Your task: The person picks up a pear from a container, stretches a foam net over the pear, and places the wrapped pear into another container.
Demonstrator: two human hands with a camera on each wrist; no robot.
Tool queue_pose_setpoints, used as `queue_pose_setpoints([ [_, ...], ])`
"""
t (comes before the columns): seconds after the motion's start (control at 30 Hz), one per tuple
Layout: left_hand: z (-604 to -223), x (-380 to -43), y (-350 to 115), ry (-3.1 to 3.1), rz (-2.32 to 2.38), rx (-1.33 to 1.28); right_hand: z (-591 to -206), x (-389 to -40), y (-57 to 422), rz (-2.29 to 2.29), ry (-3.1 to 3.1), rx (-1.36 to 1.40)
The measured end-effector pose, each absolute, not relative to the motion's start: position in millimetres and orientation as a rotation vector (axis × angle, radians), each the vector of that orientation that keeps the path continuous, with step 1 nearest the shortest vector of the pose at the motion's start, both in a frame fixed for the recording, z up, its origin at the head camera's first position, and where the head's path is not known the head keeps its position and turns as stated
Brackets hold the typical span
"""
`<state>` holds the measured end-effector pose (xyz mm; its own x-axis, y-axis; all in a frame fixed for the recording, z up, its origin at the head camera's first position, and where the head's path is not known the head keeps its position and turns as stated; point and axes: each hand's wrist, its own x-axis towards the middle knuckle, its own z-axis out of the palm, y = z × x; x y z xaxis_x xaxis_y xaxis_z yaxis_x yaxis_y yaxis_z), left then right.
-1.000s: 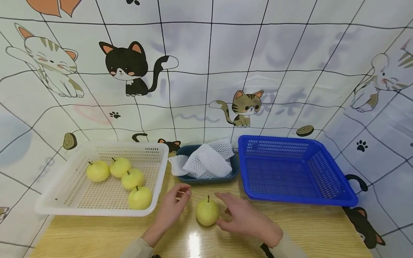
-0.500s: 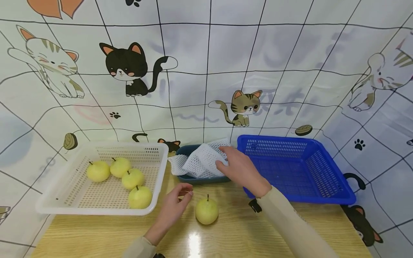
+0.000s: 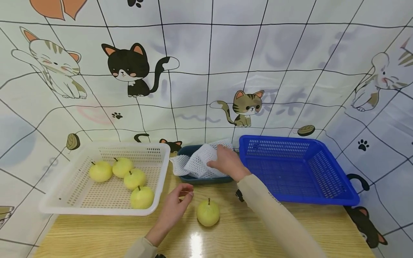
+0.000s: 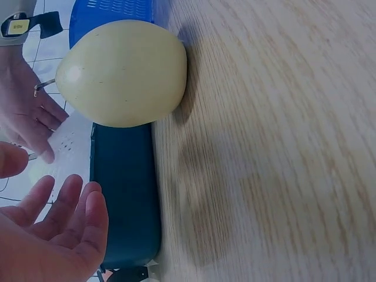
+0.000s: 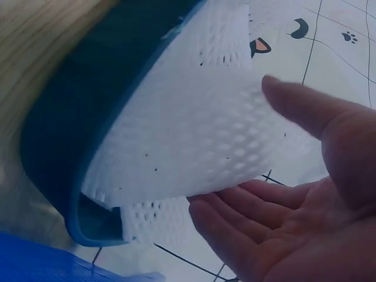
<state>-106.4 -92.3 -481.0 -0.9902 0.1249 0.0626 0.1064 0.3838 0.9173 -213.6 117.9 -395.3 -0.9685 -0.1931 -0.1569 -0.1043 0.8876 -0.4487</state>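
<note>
A yellow pear (image 3: 208, 213) stands stem up on the wooden table. My left hand (image 3: 175, 204) hovers to its left, fingers loosely bent and holding nothing; the left wrist view shows the pear (image 4: 123, 73) beyond its fingertips. White foam fruit nets (image 3: 203, 161) lie heaped in a small dark teal basket (image 3: 206, 182) behind the pear. My right hand (image 3: 229, 163) reaches over the right part of this heap. In the right wrist view, its thumb and spread fingers (image 5: 229, 217) flank one foam net (image 5: 194, 129), fingertips right at the lower edge.
To the left, a white plastic basket (image 3: 96, 211) holds several yellow pears (image 3: 142, 197). A blue plastic basket (image 3: 298, 199) stands to the right of the teal one. Behind them rises a wall covering (image 3: 193, 89) printed with cats.
My right hand has left the pear's right side and moved up and back to the foam nets, then slightly left over them. The left hand and pear stay nearly in place.
</note>
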Motion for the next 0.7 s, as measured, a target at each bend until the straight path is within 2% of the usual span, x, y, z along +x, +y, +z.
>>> queue_pose_setpoints([
  [0.4,-483.8,-107.4,-91.3,2.608,1.732,0.224,-399.3,-213.5,123.6,-0.675,3.005,-0.283],
  [0.7,-479.2,-107.7,-91.2,2.580,1.783,0.205,-392.4,-197.6,128.4,-0.949,3.063,-0.278],
])
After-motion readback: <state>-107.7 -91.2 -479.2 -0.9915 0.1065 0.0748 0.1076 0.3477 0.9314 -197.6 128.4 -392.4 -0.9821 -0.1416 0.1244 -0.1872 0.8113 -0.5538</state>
